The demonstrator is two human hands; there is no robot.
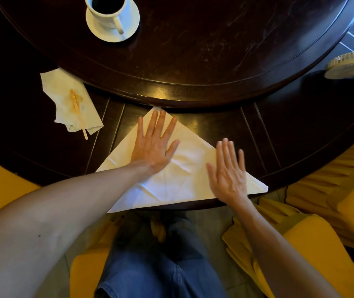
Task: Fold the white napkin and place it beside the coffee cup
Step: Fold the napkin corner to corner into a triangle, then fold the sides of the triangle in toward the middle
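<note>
The white napkin (pixel 184 175) lies as a large triangle on the dark table's near edge, its tip pointing away from me. My left hand (pixel 155 145) rests flat on its upper left part, fingers spread. Over the napkin's right side is my right hand (pixel 228 172), flat and slightly blurred, fingers apart; whether it touches the cloth is unclear. The white coffee cup (pixel 107 9), full of dark coffee, stands on a white saucer (pixel 132 22) on the raised round centre of the table, far from the napkin.
A stained, crumpled paper napkin (pixel 64 91) with a wooden stirrer (pixel 79 114) lies at left. A raised dark turntable (pixel 193 61) fills the table's middle. A round roll-like object (pixel 348 65) sits at far right. Yellow chair covers (pixel 322 211) flank my knees.
</note>
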